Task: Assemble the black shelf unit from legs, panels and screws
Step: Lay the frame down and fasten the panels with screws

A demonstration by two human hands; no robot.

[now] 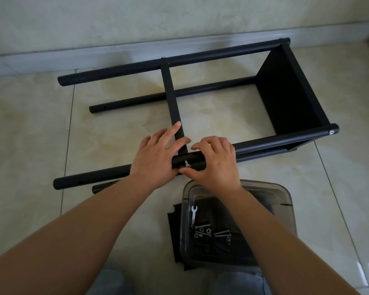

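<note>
The black shelf unit lies on its side on the tiled floor. Its top panel (290, 99) is fixed at the right end, and a middle panel (172, 99) seen edge-on runs between the far leg (179, 59) and the near leg (275, 141). My left hand (158, 158) rests on the near leg with straight fingers pressing the middle panel's edge. My right hand (215, 162) lies over the same leg, and its thumb and fingers pinch a silver screw (186, 163) that sticks out of the leg. A lower leg (136, 99) lies on the floor behind.
A clear plastic tub (285, 201) near my knees holds a small wrench (193, 216) and several screws and washers (209, 232). It sits on another black panel (174, 231). A wall and skirting board (94, 54) run along the far side.
</note>
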